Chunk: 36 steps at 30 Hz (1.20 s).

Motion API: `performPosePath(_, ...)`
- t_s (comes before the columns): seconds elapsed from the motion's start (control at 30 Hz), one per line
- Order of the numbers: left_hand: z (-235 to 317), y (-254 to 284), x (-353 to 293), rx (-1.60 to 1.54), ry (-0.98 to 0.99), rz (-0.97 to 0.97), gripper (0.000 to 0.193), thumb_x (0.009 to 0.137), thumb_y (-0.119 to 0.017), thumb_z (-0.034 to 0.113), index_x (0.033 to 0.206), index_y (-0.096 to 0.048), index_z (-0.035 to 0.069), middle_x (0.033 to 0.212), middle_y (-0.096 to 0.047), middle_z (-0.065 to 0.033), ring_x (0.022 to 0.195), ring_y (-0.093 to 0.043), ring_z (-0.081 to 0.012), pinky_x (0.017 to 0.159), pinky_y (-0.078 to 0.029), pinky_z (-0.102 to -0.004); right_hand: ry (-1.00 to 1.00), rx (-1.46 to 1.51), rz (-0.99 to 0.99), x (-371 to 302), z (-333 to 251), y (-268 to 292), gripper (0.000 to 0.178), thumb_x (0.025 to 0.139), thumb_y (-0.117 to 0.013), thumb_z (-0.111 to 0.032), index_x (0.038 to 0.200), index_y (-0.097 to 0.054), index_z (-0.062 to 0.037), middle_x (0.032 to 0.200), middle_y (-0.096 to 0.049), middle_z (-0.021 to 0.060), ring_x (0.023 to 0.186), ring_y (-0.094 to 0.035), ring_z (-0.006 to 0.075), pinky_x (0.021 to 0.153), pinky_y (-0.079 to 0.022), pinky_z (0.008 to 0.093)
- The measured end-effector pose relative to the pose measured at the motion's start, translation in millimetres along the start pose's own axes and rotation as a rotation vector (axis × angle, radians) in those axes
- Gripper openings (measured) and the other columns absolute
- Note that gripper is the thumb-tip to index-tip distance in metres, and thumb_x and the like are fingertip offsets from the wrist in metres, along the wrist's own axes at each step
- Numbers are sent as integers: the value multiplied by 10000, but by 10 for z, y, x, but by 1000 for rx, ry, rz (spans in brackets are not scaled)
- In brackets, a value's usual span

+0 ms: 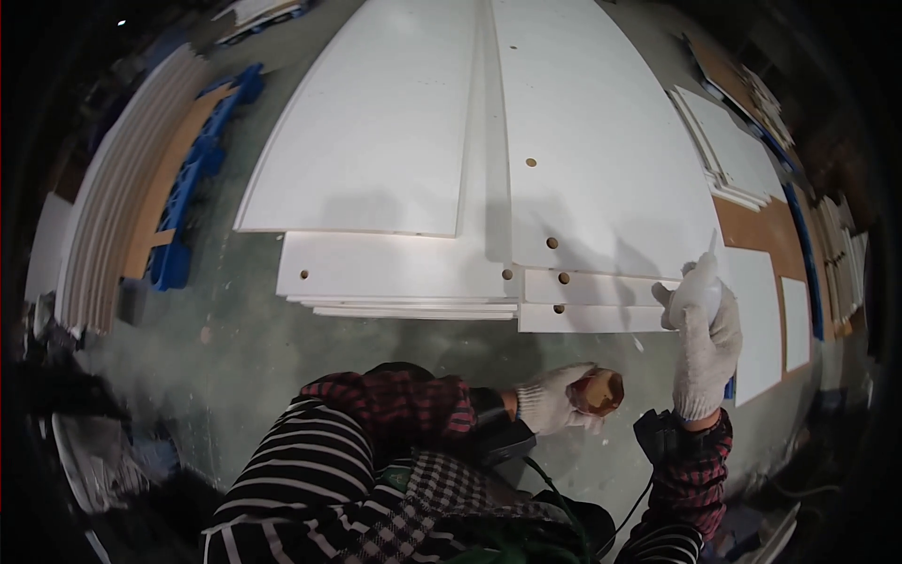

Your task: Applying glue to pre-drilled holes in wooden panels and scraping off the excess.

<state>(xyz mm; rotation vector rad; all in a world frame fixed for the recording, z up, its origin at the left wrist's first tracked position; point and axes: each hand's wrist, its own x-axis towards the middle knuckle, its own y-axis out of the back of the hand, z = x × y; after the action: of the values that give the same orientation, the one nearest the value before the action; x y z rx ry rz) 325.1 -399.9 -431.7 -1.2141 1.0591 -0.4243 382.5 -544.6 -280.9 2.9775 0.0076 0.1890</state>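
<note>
My left hand (550,399), in a white knit glove, is closed around a small reddish-brown object with a tan, shiny top (598,391). Its exact kind I cannot make out. My right hand (705,362), gloved the same way, grips a whitish squeeze bottle (698,287) whose thin nozzle points up and away. That bottle is at the near right corner of a long white panel (601,122) with several drilled holes. Left of it, another white panel (366,122) lies on top of a lower panel (404,258).
At the far left, a stack of white boards (122,188) stands by a blue pallet (202,169). More white panels (728,141) and brown sheets (766,226) lie to the right. Grey floor (235,348) shows below the panels' near edge. Dark cables (634,512) hang near my right forearm.
</note>
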Motion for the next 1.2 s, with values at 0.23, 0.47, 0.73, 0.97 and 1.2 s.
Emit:
performPosePath(0.23,11,-2,-637,157,-234,-86,446,979,-437,399,1159,-536,3,1048,-595,-149,932,-594,-321,862,-488,-421,33,36,-23,-96,261,63,330,901,-639,-184,1145,-588,33,922,-632,43,802,-561,75,728,-460,219)
performPosePath(0.47,259,266,-631,140,-389,26,443,940,-541,379,1201,-513,23,1123,-578,-153,1009,-576,-327,911,-480,-450,111,-213,44,-431,500,185,282,893,-655,-168,1103,-629,18,932,-629,27,818,-561,96,764,-474,256)
performPosePath(0.73,384,271,-398,98,-297,-149,426,953,-510,402,1204,-511,59,1108,-577,-124,965,-590,-302,831,-514,-458,-80,-251,83,-639,419,-118,327,907,-614,-148,1172,-568,38,994,-607,46,863,-551,102,776,-463,254)
performPosePath(0.97,375,187,-467,94,-319,-229,378,959,-455,435,1139,-555,118,1047,-613,-78,857,-620,-251,608,-541,-403,-61,-178,47,-478,679,-347,415,944,-566,-200,1272,-497,44,1098,-594,72,925,-596,147,785,-479,263)
performPosePath(1.2,345,321,-477,66,-157,-110,432,990,-409,424,1190,-527,61,1083,-608,-105,896,-615,-245,695,-544,-399,-92,-28,116,-376,615,-534,396,944,-551,-139,1283,-477,53,1162,-572,116,1011,-611,193,804,-490,280)
